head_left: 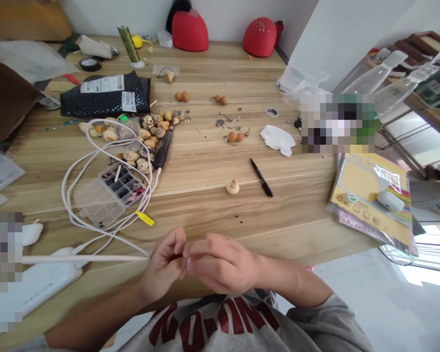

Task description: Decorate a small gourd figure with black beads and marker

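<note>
At the table's front edge my left hand [163, 269] and my right hand [223, 264] meet, their fingertips pinched together. A small whitish bit [188, 261] shows between them, mostly covered by the fingers; its kind cannot be told. Straight ahead of my hands stands a small pale gourd [232, 187]. A black marker pen [261, 177] lies to its right. Two tiny dark beads or bits [236, 216] lie on the wood between the gourd and my right hand.
Left of centre, a coiled white cable [68, 195] loops around a compartment box [122, 183] and patterned gourds [144, 165]. A black corded tool [164, 149] lies beside them. Farther back are brown gourds [235, 137] and crumpled tissue [277, 140]. A power strip [51, 278] sits front left.
</note>
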Demonstrator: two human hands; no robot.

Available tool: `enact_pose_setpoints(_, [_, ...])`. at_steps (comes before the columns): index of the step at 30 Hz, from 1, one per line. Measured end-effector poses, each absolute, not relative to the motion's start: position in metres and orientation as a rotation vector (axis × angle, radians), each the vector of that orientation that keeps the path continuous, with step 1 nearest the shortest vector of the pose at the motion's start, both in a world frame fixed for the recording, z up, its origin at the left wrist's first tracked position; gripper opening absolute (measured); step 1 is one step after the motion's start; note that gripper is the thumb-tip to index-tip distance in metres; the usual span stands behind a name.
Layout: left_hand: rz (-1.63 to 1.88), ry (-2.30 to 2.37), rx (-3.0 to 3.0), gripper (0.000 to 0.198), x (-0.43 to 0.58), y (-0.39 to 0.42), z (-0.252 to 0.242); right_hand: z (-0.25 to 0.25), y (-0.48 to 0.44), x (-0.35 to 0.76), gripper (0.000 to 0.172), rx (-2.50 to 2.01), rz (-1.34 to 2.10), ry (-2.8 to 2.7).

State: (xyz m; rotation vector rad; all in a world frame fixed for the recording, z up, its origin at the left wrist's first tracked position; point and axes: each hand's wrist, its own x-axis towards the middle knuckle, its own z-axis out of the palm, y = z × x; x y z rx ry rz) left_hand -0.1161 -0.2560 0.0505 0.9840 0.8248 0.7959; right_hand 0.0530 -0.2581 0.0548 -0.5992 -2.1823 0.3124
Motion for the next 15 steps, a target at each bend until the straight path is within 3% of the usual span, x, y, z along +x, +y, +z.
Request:
enact_pose_setpoints(7, [1.174, 1.034, 1.677, 0.027, -0.1177, -0.2561, 0.0564, 0.0651, -0.2540, 0.0569, 0.019, -0.705, 0.234, -2.126])
enact_pose_setpoints(15, [1.114, 1.255, 1.818, 0.023, -0.1202, -0.2509, 0.0523, 0.0598, -0.2533, 0.0589, 0.010, -0.819, 0.017, -2.159])
